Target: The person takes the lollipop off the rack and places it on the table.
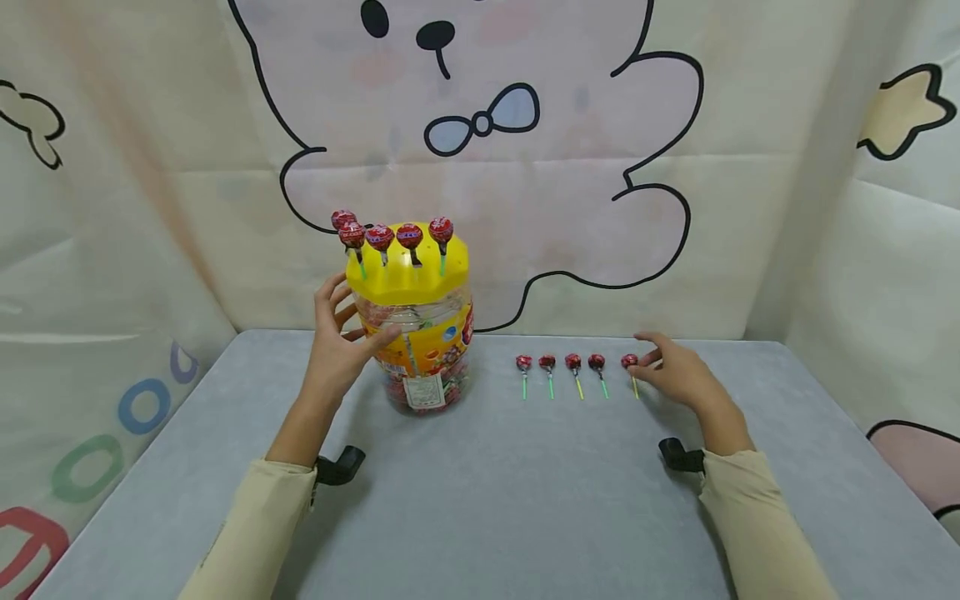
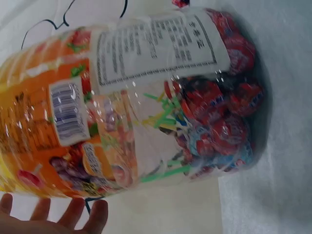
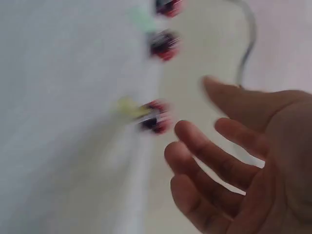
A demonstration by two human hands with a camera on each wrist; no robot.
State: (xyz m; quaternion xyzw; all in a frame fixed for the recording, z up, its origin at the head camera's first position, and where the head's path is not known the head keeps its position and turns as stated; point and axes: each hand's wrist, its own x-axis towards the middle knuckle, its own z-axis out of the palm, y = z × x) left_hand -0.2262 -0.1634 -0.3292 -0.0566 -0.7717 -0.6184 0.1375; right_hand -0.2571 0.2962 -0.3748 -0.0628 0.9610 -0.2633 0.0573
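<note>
My left hand (image 1: 339,350) holds a clear plastic candy jar (image 1: 422,333) by its left side, thumb across the front. Its fingers show at the jar's edge in the left wrist view. The jar has a yellow lid (image 1: 408,279), an orange label (image 2: 29,122) and wrapped lollipops inside (image 2: 229,134). Several red-wrapped lollipops (image 1: 409,237) stand up from the lid. On the table, several more lie in a row with green or yellow sticks. My right hand (image 1: 678,371) is by the rightmost lollipop (image 1: 630,362), its fingers apart; the right wrist view shows a gap to it.
A grey-blue cloth covers the table (image 1: 510,517). Behind it hangs a cream curtain (image 1: 525,225) with a cartoon animal outline. A black strap mount (image 1: 341,467) sits on the left wrist, another mount (image 1: 681,456) on the right.
</note>
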